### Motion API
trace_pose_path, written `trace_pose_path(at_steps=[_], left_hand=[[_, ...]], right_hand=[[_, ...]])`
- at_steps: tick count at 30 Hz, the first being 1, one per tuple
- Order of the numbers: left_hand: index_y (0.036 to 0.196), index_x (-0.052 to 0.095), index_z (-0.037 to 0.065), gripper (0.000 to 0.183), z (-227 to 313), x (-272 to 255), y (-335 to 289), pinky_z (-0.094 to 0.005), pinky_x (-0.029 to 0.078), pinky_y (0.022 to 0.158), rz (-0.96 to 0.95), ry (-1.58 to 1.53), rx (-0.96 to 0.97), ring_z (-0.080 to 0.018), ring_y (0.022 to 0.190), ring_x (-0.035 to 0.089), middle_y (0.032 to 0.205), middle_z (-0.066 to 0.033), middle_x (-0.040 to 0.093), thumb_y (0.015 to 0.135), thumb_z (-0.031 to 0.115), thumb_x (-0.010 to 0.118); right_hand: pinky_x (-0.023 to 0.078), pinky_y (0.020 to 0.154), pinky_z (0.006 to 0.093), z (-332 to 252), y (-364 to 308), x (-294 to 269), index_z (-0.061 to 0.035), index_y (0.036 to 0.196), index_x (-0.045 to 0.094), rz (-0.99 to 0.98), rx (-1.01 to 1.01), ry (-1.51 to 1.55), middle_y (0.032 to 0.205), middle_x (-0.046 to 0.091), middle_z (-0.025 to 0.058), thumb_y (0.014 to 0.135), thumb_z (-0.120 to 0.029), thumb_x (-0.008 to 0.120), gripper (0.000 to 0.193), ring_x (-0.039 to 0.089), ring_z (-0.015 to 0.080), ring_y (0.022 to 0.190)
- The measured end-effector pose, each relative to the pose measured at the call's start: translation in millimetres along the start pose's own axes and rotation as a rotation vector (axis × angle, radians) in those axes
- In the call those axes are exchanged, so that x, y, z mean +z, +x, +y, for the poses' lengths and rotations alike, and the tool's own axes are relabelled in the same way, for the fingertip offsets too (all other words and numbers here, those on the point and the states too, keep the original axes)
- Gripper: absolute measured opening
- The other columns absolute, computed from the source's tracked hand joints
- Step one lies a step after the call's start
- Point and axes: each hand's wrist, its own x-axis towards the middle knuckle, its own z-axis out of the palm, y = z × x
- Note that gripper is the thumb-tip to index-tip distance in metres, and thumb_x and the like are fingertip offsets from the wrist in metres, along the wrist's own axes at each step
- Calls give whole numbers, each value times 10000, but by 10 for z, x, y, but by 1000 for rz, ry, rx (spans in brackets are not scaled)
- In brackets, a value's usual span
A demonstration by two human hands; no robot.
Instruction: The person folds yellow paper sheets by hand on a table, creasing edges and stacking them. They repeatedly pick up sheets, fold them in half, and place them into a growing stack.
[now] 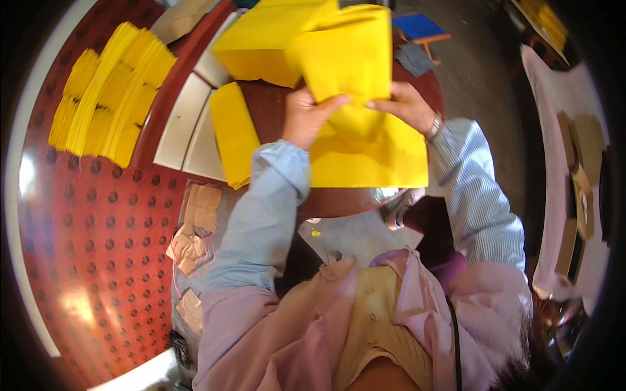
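Pink jacket [257, 335] and tan buttoned top [373, 306] come first, filling the foreground, and now up past the striped sleeves to the action! Both hands are busy: left hand [305, 118] and right hand [409, 109] pinch a yellow piece [349, 58] by its lower part, one on each side, thumbs showing on the near face and pointing at each other with a narrow gap between. What the fingers do behind it, I cannot tell.

It stands up over the middle of the bench [270, 107], its top reaching toward the far edge. Below, a broad yellow sheet [385, 163] spreads along the front edge; whether the two are joined, I can't make out. On the bench's left side, a folded yellow strip [231, 127] lies across the white panels [179, 124], and a bulky yellow pile [254, 55] sits at the far edge.

How does it handle? Light, I'd judge, thin and bendy like stiff cloth or heavy paper, creasing readily but hardly fragile. The smooth face could slide, so a thumb-and-finger pinch at both side edges, low down, looks the sound hold; gripping one corner alone would probably let the top flop.
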Motion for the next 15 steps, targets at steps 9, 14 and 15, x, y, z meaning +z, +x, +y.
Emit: trace_pose_path(at_steps=[9,14,15], left_hand=[[1284,677,-55,374,404,-913,-196,-332,574,960,151,-232,-78,-201,1074,720,1237,-116,736,962,101,782],[1273,689,-31,385,520,-2104,-295,-322,598,907,199,-166,-280,-208,1025,745,1195,-113,756,950,146,800],[1290,678,-31,400,525,-2348,-267,-328,598,912,211,-154,-301,-217,1041,743,1212,-120,751,953,148,796]], right_hand=[[544,1022,310,-101,361,914,-10,1453,586,-121,92,311,1310,708,48,963,-11,757,519,681,144,1141],[555,966,282,27,1007,1937,-31,1495,510,-187,131,420,1305,694,48,972,-22,733,568,681,129,1125],[563,932,272,56,1169,2092,-34,1484,518,-217,72,485,1268,710,44,976,-36,732,551,691,120,1088]])
